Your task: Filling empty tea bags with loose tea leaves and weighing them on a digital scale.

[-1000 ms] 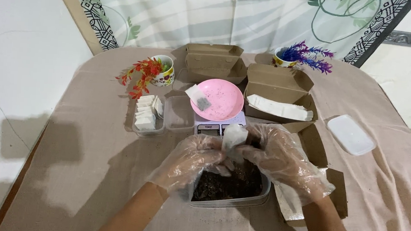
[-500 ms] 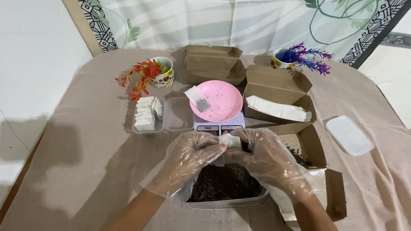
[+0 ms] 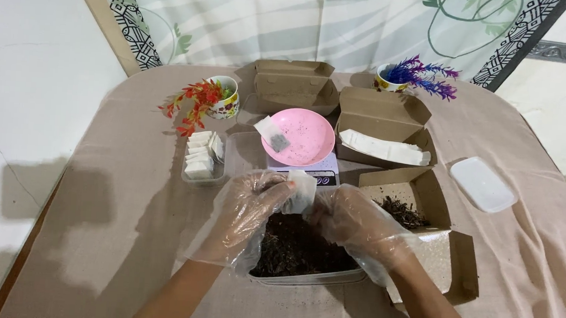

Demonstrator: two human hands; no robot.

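Two gloved hands, left [image 3: 249, 206] and right [image 3: 351, 222], each grip pinching one small white filter bag [image 3: 302, 191] | bag held between them, above tray of dark loose tea [image 3: 294, 251] | pink dish [image 3: 305, 135] on scale beyond grip.

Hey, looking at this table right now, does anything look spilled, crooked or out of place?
Little stands out. One filled sachet hangs over the rim of the pink bowl rather than lying inside it. Both gloved hands, left and right, hold a white sachet over the tray of dark leaves.
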